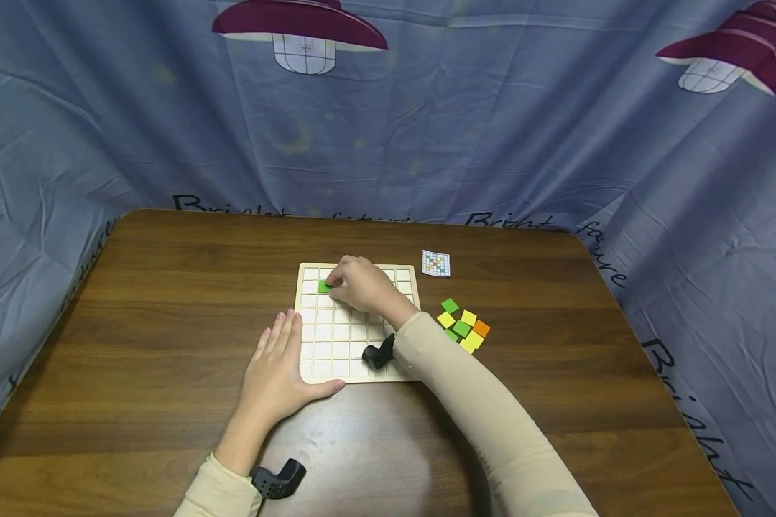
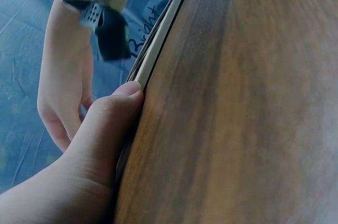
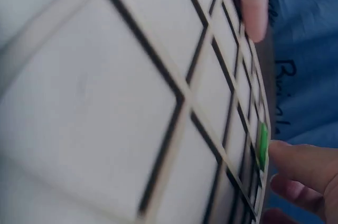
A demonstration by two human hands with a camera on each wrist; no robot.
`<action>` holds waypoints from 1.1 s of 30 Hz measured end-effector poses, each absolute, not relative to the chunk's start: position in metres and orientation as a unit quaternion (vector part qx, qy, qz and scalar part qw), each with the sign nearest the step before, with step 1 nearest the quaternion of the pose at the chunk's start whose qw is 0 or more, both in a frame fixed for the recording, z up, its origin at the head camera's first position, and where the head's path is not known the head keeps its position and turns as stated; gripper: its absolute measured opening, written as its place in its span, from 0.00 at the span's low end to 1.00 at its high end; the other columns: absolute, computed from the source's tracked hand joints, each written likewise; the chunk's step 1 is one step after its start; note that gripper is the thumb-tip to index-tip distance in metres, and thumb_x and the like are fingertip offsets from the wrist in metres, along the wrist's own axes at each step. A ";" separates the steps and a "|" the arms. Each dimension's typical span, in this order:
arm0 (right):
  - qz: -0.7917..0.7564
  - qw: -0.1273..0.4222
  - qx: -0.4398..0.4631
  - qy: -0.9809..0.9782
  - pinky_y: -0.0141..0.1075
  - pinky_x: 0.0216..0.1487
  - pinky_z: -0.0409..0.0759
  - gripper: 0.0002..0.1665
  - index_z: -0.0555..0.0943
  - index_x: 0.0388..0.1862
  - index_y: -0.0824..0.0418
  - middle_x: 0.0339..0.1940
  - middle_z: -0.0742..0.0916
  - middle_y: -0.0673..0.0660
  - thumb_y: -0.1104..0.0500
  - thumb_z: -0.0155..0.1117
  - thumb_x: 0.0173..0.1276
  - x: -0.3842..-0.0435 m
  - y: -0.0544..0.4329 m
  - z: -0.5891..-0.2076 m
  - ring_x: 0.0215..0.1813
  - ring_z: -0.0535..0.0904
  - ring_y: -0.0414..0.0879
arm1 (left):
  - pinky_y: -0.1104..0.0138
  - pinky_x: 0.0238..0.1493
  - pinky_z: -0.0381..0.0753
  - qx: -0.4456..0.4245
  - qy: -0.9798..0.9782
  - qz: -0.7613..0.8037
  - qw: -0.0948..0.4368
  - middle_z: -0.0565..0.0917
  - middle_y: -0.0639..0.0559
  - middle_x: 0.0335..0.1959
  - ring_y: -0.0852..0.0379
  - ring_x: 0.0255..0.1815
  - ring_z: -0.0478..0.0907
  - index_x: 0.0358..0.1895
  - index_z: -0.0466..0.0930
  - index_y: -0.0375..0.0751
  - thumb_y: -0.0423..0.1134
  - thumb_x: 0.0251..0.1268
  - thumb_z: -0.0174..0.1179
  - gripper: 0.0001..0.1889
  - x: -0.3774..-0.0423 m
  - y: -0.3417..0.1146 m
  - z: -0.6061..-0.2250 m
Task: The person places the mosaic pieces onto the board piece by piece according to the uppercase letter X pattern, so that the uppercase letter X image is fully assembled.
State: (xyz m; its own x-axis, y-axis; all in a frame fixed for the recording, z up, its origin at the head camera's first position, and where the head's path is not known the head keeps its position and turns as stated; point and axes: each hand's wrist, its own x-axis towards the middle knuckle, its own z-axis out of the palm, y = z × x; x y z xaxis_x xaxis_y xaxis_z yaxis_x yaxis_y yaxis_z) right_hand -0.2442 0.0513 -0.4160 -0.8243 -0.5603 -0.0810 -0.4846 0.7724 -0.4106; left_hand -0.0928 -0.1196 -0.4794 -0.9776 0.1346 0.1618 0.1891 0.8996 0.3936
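A pale square grid board [image 1: 324, 369] lies on the table. My left hand [image 1: 276, 373] rests along its left edge with straight fingers, and the thumb [image 2: 113, 110] touches the near edge. My right hand [image 1: 362, 283] reaches over the board's far rows, its fingers and thumb bent together at a green square tile [image 1: 324, 286]. In the right wrist view, the green tile [image 3: 263, 146] sits at the grid surface, right beside a digit of that hand [image 3: 306, 166]. The fingers partly cover the tile, so the exact contact is hidden.
Several loose green, yellow and orange tiles [image 1: 462, 328] lie right of the board, beside the right forearm. A small printed pattern card [image 1: 436, 263] lies beyond them. Patterned blue curtains [image 1: 388, 143] surround the wooden table [image 1: 168, 301].
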 end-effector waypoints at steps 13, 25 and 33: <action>-0.213 0.133 -0.245 0.936 0.44 0.51 0.80 0.19 0.81 0.61 0.57 0.52 0.84 0.55 0.59 0.62 0.73 -0.240 0.168 -0.401 0.50 0.80 0.49 | 0.49 0.81 0.49 -0.082 -0.972 -0.216 0.046 0.51 0.35 0.80 0.40 0.82 0.47 0.78 0.47 0.28 0.82 0.37 0.62 0.73 -0.091 -0.120 -0.478; -0.225 0.157 -0.186 0.943 0.46 0.50 0.78 0.22 0.80 0.63 0.57 0.55 0.80 0.59 0.62 0.64 0.70 -0.230 0.254 -0.411 0.49 0.77 0.51 | 0.48 0.81 0.48 -0.080 -0.972 -0.215 0.038 0.50 0.35 0.80 0.40 0.82 0.46 0.78 0.46 0.29 0.83 0.37 0.61 0.74 -0.090 -0.121 -0.475; -0.253 0.136 -0.153 0.946 0.42 0.46 0.80 0.14 0.83 0.48 0.58 0.46 0.82 0.56 0.58 0.72 0.64 -0.230 0.259 -0.425 0.46 0.78 0.49 | 0.49 0.81 0.48 -0.083 -0.973 -0.213 0.038 0.49 0.35 0.80 0.40 0.82 0.46 0.78 0.46 0.28 0.84 0.37 0.59 0.74 -0.091 -0.120 -0.476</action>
State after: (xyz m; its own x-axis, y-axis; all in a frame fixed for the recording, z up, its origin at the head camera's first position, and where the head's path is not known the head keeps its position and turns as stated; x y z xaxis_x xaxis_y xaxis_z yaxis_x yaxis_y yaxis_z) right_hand -0.2299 0.2588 -0.4254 -0.9164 -0.3581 -0.1791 -0.2208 0.8251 -0.5200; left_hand -0.0909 -0.1198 -0.4758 -0.9835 0.1446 0.1092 0.1770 0.8956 0.4081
